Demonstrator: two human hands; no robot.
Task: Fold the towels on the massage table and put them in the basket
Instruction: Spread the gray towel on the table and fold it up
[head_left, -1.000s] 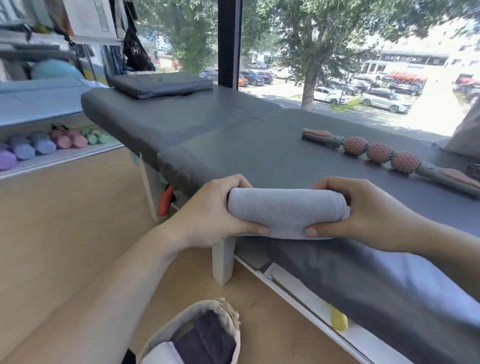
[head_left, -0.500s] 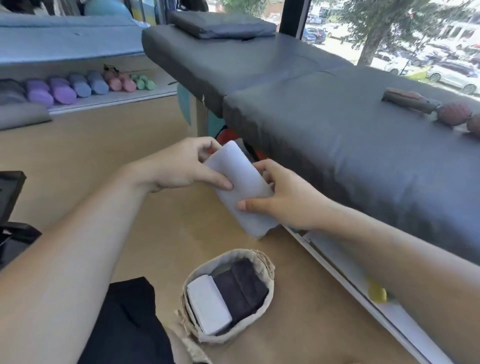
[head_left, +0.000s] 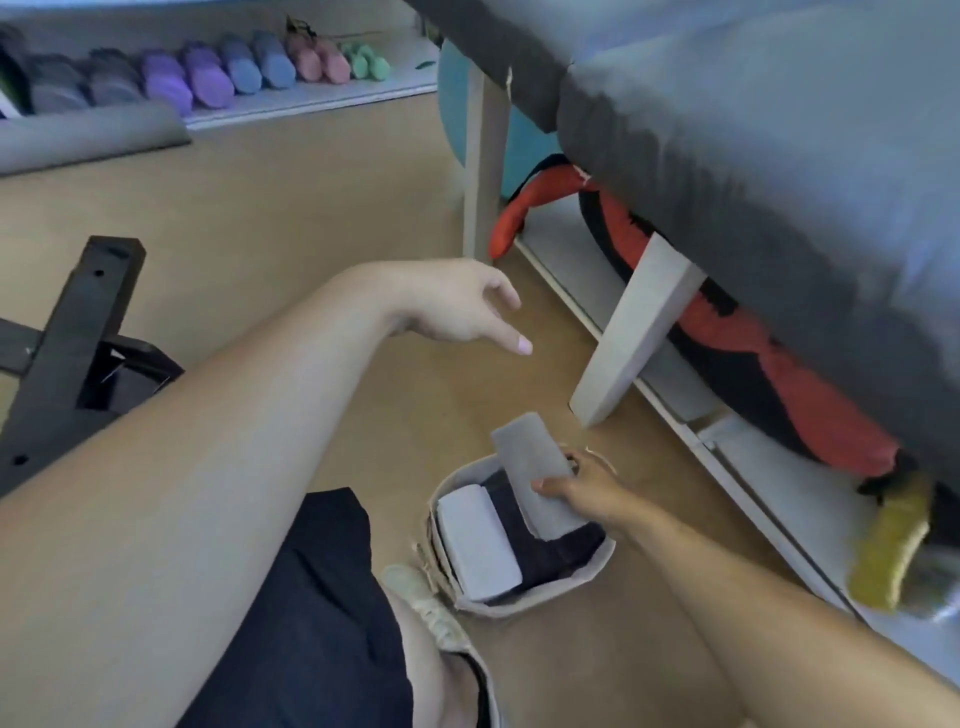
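The table (head_left: 753, 130) is cut off at the top and right edges; only its padded side, two pale legs and the items stored beneath it show. The weights (head_left: 208, 73) on the far shelf are blurred. The basket (head_left: 597, 564) stands on the floor beside the table; its far rim is hidden behind the right hand and the towel.

The left arm extends forward above the floor, well clear of the basket. The left hand (head_left: 457, 306) hangs palm down with relaxed, spread fingers and holds nothing. The right arm reaches down from the lower right. The right hand (head_left: 584, 486) grips the towel (head_left: 535, 467), thumb across its upper face; the fingers behind it are hidden.

The towel is a folded grey oblong. Its long axis runs from upper left to lower right, and its lower end is inside the basket, on a dark towel (head_left: 540, 548). A white towel (head_left: 478, 540) lies at the basket's left side.
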